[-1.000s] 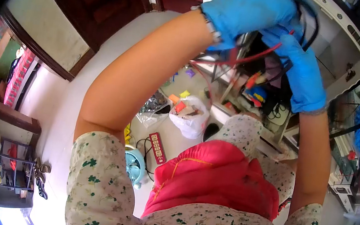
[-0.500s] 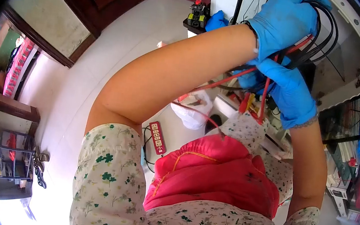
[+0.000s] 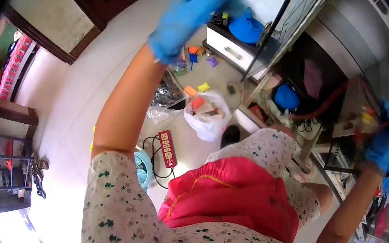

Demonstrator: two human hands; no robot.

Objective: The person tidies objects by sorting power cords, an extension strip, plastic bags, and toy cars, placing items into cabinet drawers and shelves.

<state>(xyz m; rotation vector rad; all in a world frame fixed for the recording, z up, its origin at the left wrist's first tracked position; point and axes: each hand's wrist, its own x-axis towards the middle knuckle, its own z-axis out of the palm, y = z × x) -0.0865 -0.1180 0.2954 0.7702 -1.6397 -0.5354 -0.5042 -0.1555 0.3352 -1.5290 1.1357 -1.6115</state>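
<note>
Touching red cable, right hand, grip unclear; left hand, blurred fingers apart.

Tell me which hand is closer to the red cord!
The right hand: it is right by the red cord. The left hand is raised, far off to its left.

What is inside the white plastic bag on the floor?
In the bag, an orange piece and pale, angular pieces show at the top; whatever lies beneath them is covered.
</note>
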